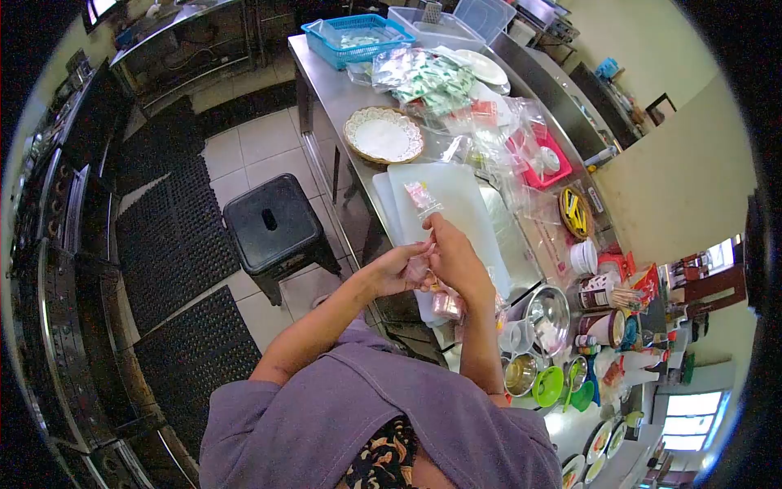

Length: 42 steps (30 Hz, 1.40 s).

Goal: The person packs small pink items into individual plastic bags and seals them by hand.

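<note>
Both my hands meet over the near part of a white cutting board (464, 196). Between them is a small clear plastic packet (419, 267) with something pinkish in it. My left hand (395, 270) is closed around the packet's side. My right hand (452, 257) is closed at its top, thumb and fingers pinched together. Another pink and clear packet (420, 198) lies on the board just beyond my fingers. Several wrapped pinkish pieces (446, 305) lie beside and partly beneath my right wrist. My fingers hide part of the held packet.
On the steel table (326, 90) are a doily-lined basket (383, 135), a blue basket (346, 53), a pile of green and clear packets (436, 81) and a pink tray (558, 167). Bowls (547, 318) stand at the right. A black stool (273, 220) stands left of the table.
</note>
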Available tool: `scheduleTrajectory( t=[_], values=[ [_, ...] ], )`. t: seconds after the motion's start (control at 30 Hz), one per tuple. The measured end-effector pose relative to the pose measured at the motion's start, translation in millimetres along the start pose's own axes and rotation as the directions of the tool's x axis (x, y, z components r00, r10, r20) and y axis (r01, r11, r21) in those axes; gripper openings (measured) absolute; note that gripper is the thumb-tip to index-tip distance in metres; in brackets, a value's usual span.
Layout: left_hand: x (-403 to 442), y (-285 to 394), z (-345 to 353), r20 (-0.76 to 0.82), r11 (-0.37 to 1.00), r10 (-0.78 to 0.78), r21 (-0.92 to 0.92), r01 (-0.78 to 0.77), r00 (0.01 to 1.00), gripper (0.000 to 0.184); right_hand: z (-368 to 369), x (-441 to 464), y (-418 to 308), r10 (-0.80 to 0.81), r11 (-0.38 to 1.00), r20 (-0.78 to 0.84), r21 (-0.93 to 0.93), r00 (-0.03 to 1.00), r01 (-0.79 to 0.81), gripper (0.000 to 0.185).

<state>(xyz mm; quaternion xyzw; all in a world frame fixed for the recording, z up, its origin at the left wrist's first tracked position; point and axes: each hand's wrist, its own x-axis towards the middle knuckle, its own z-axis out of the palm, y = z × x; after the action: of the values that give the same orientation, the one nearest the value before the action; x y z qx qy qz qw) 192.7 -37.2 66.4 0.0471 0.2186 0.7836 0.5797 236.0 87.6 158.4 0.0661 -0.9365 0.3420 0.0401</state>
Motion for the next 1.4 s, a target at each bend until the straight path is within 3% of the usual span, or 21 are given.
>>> scheduleTrajectory(
  t=[0.23,0.33,0.43,0.53,0.73,0.83,0.93,1.03,1.13,1.27,1.33,1.4],
  values=[
    [25.0,29.7,8.1,-0.101,0.997,-0.056,0.053,0.061,0.993,0.029,-10.7,24.1,9.9,-0.025,0.974,-0.106,-0.224,0.994,0.000,0.034],
    [44.4,40.7,-17.1,0.160,0.999,-0.038,0.011,0.036,0.986,0.027,-16.8,39.0,14.7,0.001,0.966,-0.136,-0.256,0.991,-0.036,0.032],
    [57.8,59.5,-28.1,0.176,0.999,-0.045,0.024,0.042,0.983,0.024,-21.6,59.7,14.6,0.113,0.965,-0.070,-0.231,0.991,-0.127,0.032],
    [73.0,81.5,-41.9,0.166,0.996,-0.093,0.007,0.094,0.982,0.021,-18.6,83.0,20.7,0.118,0.954,-0.071,-0.269,0.990,-0.133,0.032],
    [97.2,120.9,-50.5,0.295,0.989,-0.115,-0.050,0.136,0.948,0.023,-17.9,119.2,32.0,0.222,0.945,-0.052,-0.235,0.974,-0.228,0.041],
    [103.7,124.9,-52.6,0.126,0.990,-0.138,0.022,0.136,0.982,0.024,-12.9,127.0,36.2,0.046,0.964,-0.067,-0.257,0.997,-0.062,0.051],
    [102.3,122.4,-60.5,0.140,0.994,-0.107,0.009,0.107,0.984,0.025,-8.0,132.5,32.0,0.035,0.971,0.092,-0.237,0.995,-0.012,0.064],
    [82.5,132.0,-46.1,0.050,0.952,-0.165,0.268,0.146,0.985,0.025,-5.1,135.9,15.8,0.103,0.966,0.177,-0.253,0.979,-0.055,0.076],
    [66.2,135.7,-13.0,-0.081,0.987,-0.133,0.083,0.140,0.988,0.016,1.6,129.6,13.3,0.136,0.949,0.184,-0.306,0.973,-0.075,0.082],
    [67.2,106.5,-45.3,-0.038,0.984,-0.177,0.021,0.178,0.984,0.015,13.2,110.0,13.9,0.167,0.942,0.188,-0.322,0.968,-0.100,0.077],
    [60.4,97.9,-55.2,-0.023,0.970,-0.242,-0.030,0.241,0.970,0.027,13.2,98.5,8.0,0.192,0.938,0.200,-0.325,0.961,-0.120,0.074],
    [57.5,86.5,-63.3,0.092,0.970,-0.236,-0.040,0.240,0.967,0.026,14.0,85.9,0.9,0.185,0.936,0.160,-0.328,0.970,-0.124,0.070]
  ],
)
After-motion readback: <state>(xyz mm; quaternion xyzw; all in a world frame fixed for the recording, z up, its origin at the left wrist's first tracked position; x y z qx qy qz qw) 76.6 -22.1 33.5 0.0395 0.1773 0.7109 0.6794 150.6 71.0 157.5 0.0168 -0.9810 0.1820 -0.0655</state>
